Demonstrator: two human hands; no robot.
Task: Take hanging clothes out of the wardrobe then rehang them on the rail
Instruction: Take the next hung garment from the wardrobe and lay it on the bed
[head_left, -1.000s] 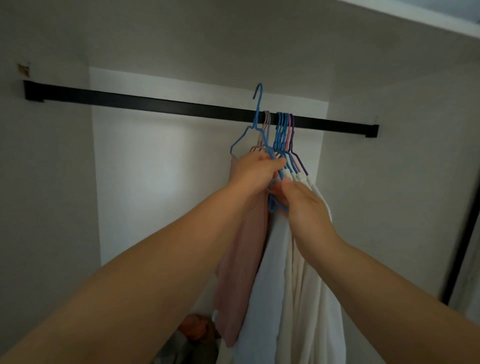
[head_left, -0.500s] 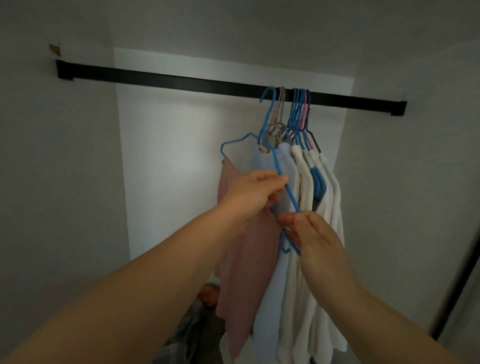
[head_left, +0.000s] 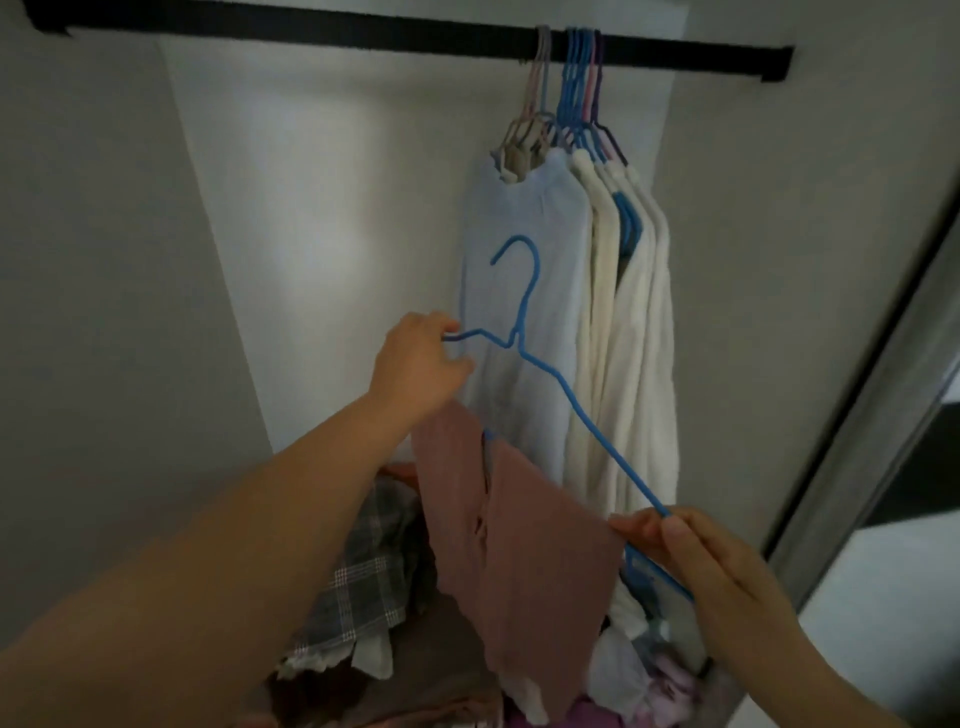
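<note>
Below the rail (head_left: 363, 39), the left hand (head_left: 415, 364) is gripping one end of the blue hanger (head_left: 566, 400); the right hand (head_left: 696, 551) is pinching the other end. The pink garment (head_left: 524, 545) is draping from it, beside the hanging clothes (head_left: 597, 291).

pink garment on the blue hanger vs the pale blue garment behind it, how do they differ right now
The pink garment is off the rail, on a tilted blue hanger gripped by the left hand and right hand. The pale blue garment hangs straight from the rail, untouched. The pink one sits lower and bunched. Both are on hangers.
</note>
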